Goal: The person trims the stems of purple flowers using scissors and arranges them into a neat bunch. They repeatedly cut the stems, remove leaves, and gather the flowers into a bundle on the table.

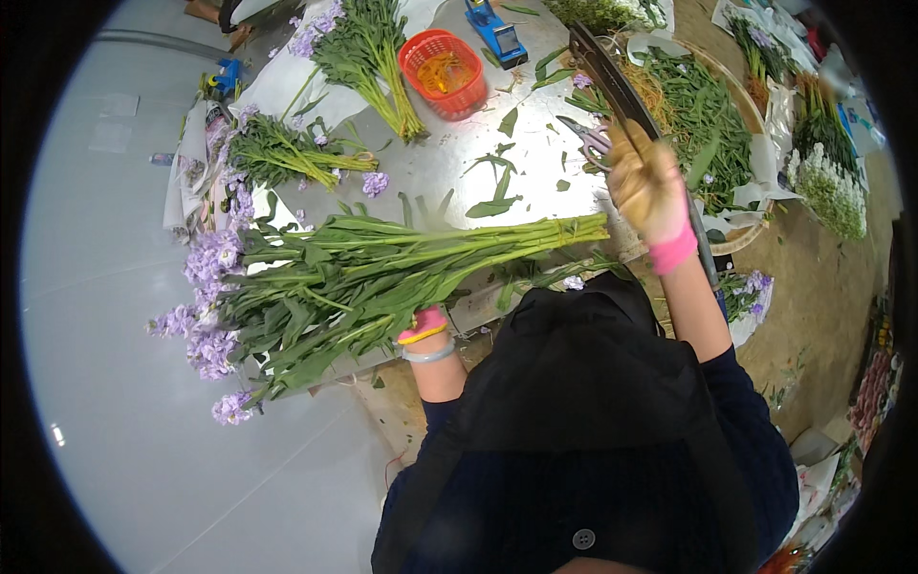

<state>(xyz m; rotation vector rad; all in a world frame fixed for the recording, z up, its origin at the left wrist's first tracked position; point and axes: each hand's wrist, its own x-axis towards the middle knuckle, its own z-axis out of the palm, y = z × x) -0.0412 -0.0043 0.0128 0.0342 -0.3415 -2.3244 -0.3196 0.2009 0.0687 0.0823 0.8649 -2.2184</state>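
A long bunch of lilac stock flowers (344, 265) lies across in front of me, flower heads at the left and stem ends at the right, with a tie around the stems near those ends. My left hand (427, 324), in a glove with a pink cuff, reaches under the bunch; leaves hide its fingers. To the right of the stem ends, my right hand (645, 179), in a tan glove with a pink cuff, is closed around a dark metal lever (613, 79), slightly blurred. Pruning shears (592, 143) lie just left of it on the metal table (531, 186).
Smaller stock bunches (301, 154) lie at the table's left and back (376, 79). A red plastic basket (443, 75) of orange bands and a blue tape dispenser (498, 34) stand behind. A large round basket (756, 118) holds cut leaves at the right. White flowers (832, 190) lie beyond.
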